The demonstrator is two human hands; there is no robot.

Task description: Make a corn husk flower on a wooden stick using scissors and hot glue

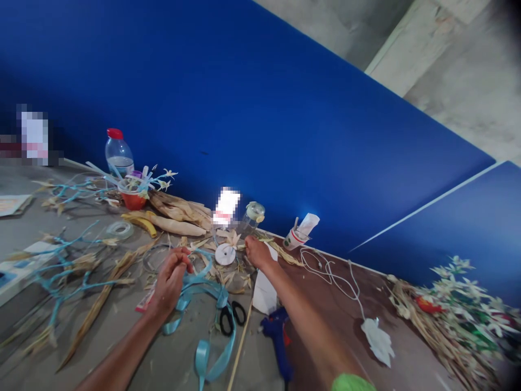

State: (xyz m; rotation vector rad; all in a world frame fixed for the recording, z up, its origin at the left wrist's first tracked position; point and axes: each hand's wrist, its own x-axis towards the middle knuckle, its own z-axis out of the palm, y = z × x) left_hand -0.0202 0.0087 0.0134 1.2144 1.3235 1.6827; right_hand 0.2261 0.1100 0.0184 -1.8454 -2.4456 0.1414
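The left hand [171, 279] was pinched shut on a long light blue ribbon [203, 288]. The ribbon ran down in loose loops over the grey bench [134, 336] toward the person. The right hand [256, 252] lay farther out, on small dry husk bits [244, 279] just beside a small round white disc [225, 253]. I could not tell if its fingers held anything. Black scissors [232, 317] and a blue glue gun [277, 336] lay between the two arms, near the ribbon. Some work looked done: thin twigs wrapped in blue [61, 277] lay at the left, and a bunch of pale husk flowers [459, 304] lay far to the right. Some looked left to do: a pile of dry yellow corn husks [179, 214] lay unused by the big blue wall [285, 108], and much of the ribbon was not yet wound on anything.
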